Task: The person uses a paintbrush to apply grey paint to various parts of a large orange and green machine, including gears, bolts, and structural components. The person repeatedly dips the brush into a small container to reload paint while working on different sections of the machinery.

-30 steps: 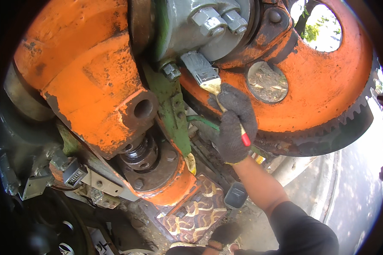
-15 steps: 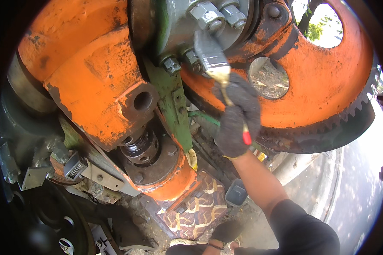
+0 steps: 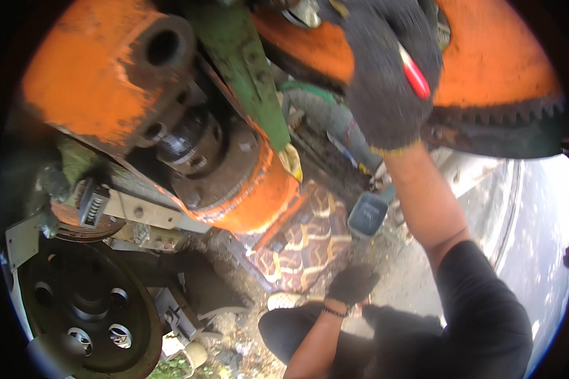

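Note:
In a dark knitted glove, my right hand (image 3: 392, 76) grips a paintbrush (image 3: 414, 74); its red handle end sticks out of the fist. The bristles are out of sight near the upper edge. Behind that hand is a large orange gear wheel (image 3: 493, 57) with dark teeth. My left hand (image 3: 354, 284), also in a dark glove, hangs low by my knee, its fingers too dark to read. Above it stands a small grey open tub (image 3: 368, 216). To the left is an orange machine housing (image 3: 95, 69) with a bored lug, above a greasy dark screw (image 3: 186, 136).
A green metal bar (image 3: 240, 69) slants down beside the housing. Below the orange cylindrical base (image 3: 259, 196) lies a brown patterned cloth (image 3: 303, 243). A black wheel with holes (image 3: 88, 303) stands at lower left, under a small mechanical counter (image 3: 93, 207). Pale pavement (image 3: 537, 208) stretches to the right.
My view has tilted downward, so the machine sits higher in the picture and the grey bolted part has mostly left it. My right hand still holds the paintbrush; more of my left arm shows.

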The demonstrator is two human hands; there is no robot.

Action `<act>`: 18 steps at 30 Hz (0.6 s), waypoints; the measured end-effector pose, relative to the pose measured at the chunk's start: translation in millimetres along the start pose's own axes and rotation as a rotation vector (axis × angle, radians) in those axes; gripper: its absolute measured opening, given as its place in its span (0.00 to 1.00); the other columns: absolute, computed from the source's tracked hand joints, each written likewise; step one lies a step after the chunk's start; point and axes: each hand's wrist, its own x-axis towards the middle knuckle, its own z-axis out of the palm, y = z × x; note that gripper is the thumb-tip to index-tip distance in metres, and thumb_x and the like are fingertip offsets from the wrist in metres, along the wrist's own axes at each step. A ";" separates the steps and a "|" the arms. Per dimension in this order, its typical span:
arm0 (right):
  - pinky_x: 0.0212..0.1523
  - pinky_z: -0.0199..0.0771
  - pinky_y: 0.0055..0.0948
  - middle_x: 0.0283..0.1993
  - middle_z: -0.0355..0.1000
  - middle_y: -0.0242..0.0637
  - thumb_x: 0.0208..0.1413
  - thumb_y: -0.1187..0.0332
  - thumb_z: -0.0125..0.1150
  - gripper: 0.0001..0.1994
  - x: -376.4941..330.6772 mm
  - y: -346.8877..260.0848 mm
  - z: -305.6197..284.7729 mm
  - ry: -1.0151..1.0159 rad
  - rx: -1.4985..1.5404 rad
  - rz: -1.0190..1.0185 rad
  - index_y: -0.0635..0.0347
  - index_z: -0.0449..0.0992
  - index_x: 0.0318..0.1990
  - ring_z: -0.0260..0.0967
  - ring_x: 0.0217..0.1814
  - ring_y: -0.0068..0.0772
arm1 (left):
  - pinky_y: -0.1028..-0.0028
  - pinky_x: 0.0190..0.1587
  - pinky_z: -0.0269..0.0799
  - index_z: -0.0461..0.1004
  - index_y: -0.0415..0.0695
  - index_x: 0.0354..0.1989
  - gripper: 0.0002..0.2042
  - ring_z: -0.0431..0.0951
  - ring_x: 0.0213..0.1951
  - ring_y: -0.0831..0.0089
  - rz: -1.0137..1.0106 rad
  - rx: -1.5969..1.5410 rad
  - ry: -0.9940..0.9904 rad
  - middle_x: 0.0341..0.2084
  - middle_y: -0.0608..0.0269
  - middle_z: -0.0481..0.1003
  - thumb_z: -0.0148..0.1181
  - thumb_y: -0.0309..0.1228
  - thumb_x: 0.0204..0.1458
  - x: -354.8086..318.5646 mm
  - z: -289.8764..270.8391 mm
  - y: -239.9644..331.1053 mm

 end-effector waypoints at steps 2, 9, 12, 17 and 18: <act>0.46 0.79 0.36 0.44 0.81 0.40 0.66 0.73 0.61 0.08 7.4 6.8 6.8 0.085 0.202 0.057 0.64 0.83 0.48 0.79 0.43 0.37 | 0.46 0.46 0.76 0.81 0.44 0.42 0.18 0.82 0.42 0.42 -0.329 -0.176 -0.148 0.35 0.45 0.82 0.54 0.47 0.64 17.0 -26.0 24.1; 0.38 0.76 0.38 0.38 0.75 0.43 0.60 0.76 0.63 0.06 21.6 19.9 40.7 0.368 0.183 -0.302 0.65 0.80 0.43 0.76 0.37 0.43 | 0.50 0.51 0.76 0.81 0.45 0.44 0.16 0.82 0.46 0.47 -0.673 -0.211 -0.347 0.41 0.48 0.82 0.52 0.43 0.64 31.5 -60.0 50.4; 0.38 0.76 0.39 0.40 0.75 0.43 0.57 0.78 0.64 0.07 16.8 8.3 28.7 0.291 0.062 -0.251 0.66 0.79 0.43 0.76 0.39 0.44 | 0.51 0.51 0.76 0.81 0.45 0.45 0.16 0.82 0.46 0.48 -0.687 -0.205 -0.412 0.41 0.49 0.82 0.52 0.43 0.64 33.3 -58.5 46.6; 0.44 0.79 0.42 0.43 0.78 0.44 0.57 0.79 0.64 0.09 7.8 18.9 35.9 0.295 0.173 -0.191 0.65 0.78 0.46 0.78 0.43 0.48 | 0.49 0.49 0.76 0.81 0.43 0.43 0.18 0.82 0.44 0.44 -0.638 -0.249 -0.370 0.37 0.46 0.82 0.54 0.46 0.64 32.5 -52.4 44.7; 0.46 0.79 0.43 0.44 0.78 0.44 0.58 0.79 0.64 0.10 2.4 17.1 36.7 0.287 0.202 -0.142 0.65 0.79 0.47 0.78 0.44 0.49 | 0.48 0.48 0.76 0.81 0.42 0.43 0.19 0.83 0.42 0.42 -0.613 -0.258 -0.333 0.34 0.44 0.82 0.55 0.46 0.64 28.4 -45.6 40.3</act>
